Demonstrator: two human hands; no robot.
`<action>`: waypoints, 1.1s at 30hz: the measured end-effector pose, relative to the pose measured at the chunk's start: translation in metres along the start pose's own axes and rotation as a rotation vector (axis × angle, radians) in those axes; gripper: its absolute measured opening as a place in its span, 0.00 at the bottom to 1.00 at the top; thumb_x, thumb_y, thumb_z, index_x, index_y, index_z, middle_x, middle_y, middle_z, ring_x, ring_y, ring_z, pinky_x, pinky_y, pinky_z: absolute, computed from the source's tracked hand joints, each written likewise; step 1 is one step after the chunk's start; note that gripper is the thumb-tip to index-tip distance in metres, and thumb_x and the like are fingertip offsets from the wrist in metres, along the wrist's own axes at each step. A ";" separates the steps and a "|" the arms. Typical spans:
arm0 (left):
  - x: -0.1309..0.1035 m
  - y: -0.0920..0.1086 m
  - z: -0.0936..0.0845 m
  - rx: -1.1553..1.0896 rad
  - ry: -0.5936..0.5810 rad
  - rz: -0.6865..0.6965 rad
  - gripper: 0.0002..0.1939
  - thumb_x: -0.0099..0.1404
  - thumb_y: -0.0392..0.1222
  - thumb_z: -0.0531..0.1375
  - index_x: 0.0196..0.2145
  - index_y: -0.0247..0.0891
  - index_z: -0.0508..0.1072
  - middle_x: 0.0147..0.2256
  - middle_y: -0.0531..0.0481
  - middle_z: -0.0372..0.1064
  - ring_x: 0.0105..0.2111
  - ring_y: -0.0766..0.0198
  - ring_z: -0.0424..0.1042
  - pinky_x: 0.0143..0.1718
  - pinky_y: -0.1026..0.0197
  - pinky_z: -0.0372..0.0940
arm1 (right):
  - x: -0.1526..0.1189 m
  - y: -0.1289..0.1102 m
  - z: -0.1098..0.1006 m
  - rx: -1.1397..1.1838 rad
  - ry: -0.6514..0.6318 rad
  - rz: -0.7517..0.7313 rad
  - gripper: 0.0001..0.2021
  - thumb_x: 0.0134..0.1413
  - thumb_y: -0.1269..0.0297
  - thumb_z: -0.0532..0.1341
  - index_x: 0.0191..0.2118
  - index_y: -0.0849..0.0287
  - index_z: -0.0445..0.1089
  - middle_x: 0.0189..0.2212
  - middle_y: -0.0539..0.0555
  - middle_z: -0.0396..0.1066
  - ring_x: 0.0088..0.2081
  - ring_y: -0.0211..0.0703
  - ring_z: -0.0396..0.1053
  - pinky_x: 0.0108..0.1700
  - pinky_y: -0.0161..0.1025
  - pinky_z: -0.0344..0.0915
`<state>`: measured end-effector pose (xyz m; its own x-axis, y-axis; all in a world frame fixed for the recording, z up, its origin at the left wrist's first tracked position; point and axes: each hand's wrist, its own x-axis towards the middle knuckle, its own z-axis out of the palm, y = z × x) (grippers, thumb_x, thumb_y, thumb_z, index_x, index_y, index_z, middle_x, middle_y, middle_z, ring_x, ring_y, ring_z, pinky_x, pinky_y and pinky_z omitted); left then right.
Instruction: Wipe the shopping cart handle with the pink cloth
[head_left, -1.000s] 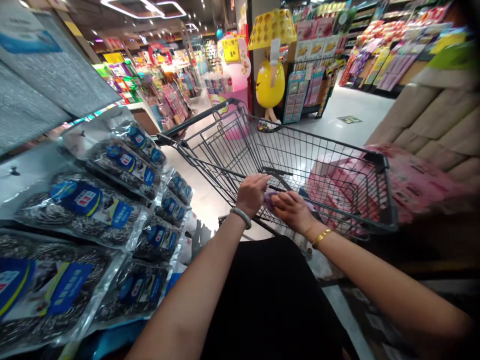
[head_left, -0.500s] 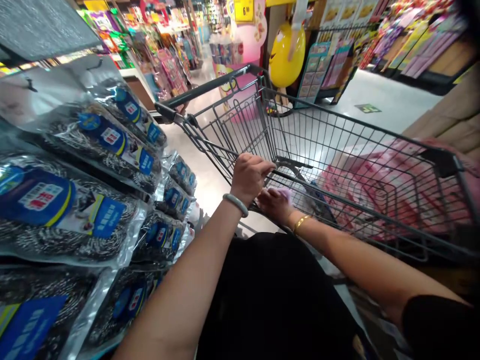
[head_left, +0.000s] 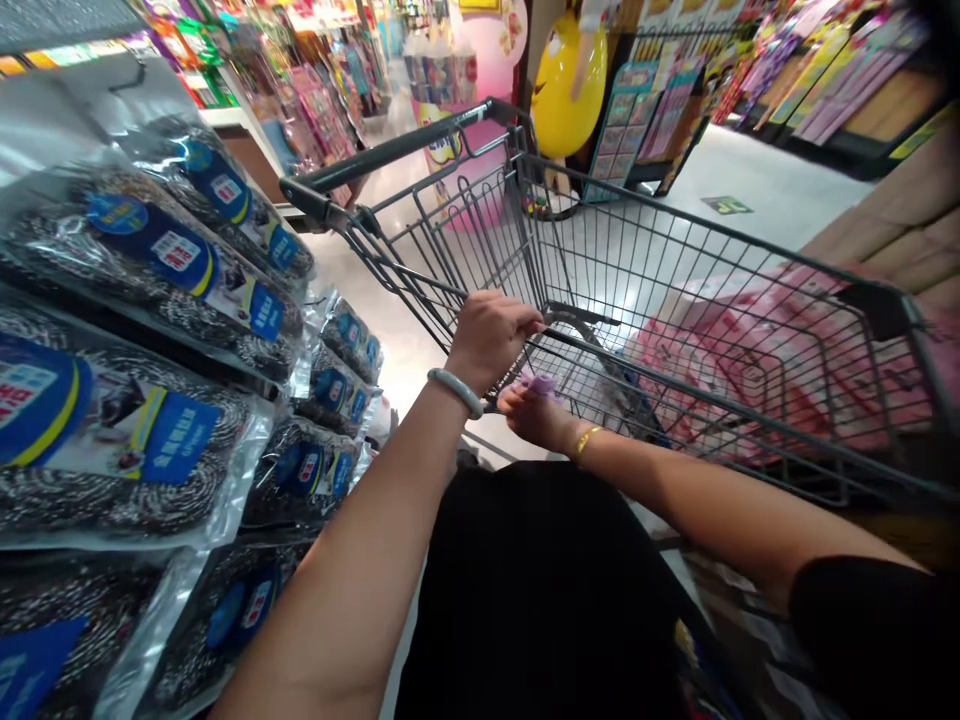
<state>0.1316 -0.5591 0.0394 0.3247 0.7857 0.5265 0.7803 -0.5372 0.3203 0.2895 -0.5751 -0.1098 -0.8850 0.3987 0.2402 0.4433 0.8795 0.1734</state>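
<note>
A dark metal shopping cart (head_left: pixel 720 240) stands in front of me, its wire basket stretching to the right. My left hand (head_left: pixel 491 335), with a grey-green bangle at the wrist, is closed over the cart's near top rail. Just below and to the right is my right hand (head_left: pixel 536 412), with a gold bracelet, its fingers closed on a small light purple item (head_left: pixel 541 384). What the purple item is cannot be made out. Inside or beyond the wire mesh lies something clear and dark blue, not distinct.
Bagged scrubbers (head_left: pixel 180 250) with blue labels hang close on the left. A yellow balloon-shaped figure (head_left: pixel 570 85) and a pink display (head_left: pixel 476 180) stand beyond the cart. Pink packages (head_left: pixel 720 360) show through its right side.
The view has shifted slightly, so the hanging bags sit further left and the cart higher. My right hand has moved a little left and away from the rail, showing more of the purple item.
</note>
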 end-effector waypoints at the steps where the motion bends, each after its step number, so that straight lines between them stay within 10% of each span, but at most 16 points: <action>1: -0.001 0.001 0.000 0.003 0.009 -0.005 0.12 0.74 0.43 0.59 0.35 0.46 0.82 0.35 0.55 0.83 0.38 0.60 0.77 0.51 0.52 0.64 | -0.013 0.002 -0.005 -0.006 -0.006 -0.027 0.13 0.60 0.75 0.62 0.41 0.52 0.82 0.47 0.52 0.79 0.52 0.45 0.68 0.62 0.40 0.62; 7: -0.003 0.022 0.002 0.008 0.033 -0.047 0.13 0.76 0.48 0.59 0.38 0.46 0.83 0.40 0.53 0.83 0.46 0.58 0.77 0.58 0.49 0.61 | -0.063 0.011 -0.032 -0.071 0.035 0.065 0.11 0.67 0.69 0.59 0.48 0.57 0.79 0.60 0.60 0.73 0.63 0.57 0.63 0.63 0.53 0.61; 13: -0.004 0.100 0.042 -0.036 0.003 0.066 0.10 0.73 0.45 0.63 0.50 0.48 0.81 0.53 0.53 0.81 0.61 0.56 0.72 0.73 0.41 0.45 | -0.129 0.010 -0.017 -0.028 -0.079 0.034 0.10 0.63 0.75 0.62 0.45 0.61 0.80 0.49 0.58 0.79 0.49 0.48 0.73 0.54 0.46 0.66; 18: -0.001 0.146 0.076 -0.094 -0.046 0.030 0.13 0.72 0.47 0.64 0.53 0.54 0.80 0.54 0.55 0.79 0.61 0.56 0.71 0.74 0.41 0.44 | -0.161 0.013 -0.045 -0.068 0.051 0.161 0.12 0.68 0.70 0.59 0.47 0.56 0.81 0.48 0.59 0.79 0.53 0.52 0.70 0.61 0.52 0.63; 26: 0.003 0.155 0.078 -0.054 -0.053 0.009 0.10 0.73 0.48 0.63 0.50 0.57 0.81 0.45 0.57 0.82 0.49 0.59 0.75 0.68 0.47 0.52 | -0.217 0.019 -0.082 -0.133 0.089 0.256 0.09 0.68 0.68 0.62 0.44 0.52 0.81 0.52 0.55 0.79 0.52 0.50 0.69 0.48 0.47 0.63; 33: 0.001 0.161 0.081 -0.019 -0.028 -0.031 0.08 0.74 0.48 0.62 0.47 0.56 0.82 0.45 0.55 0.82 0.50 0.57 0.75 0.67 0.46 0.53 | -0.235 0.027 -0.132 -0.189 0.392 0.435 0.08 0.69 0.62 0.63 0.46 0.45 0.80 0.56 0.50 0.77 0.58 0.50 0.67 0.61 0.49 0.56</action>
<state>0.3007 -0.6199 0.0276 0.3160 0.8101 0.4938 0.7798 -0.5182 0.3512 0.5287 -0.6792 -0.0355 -0.5154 0.5538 0.6540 0.8013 0.5820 0.1386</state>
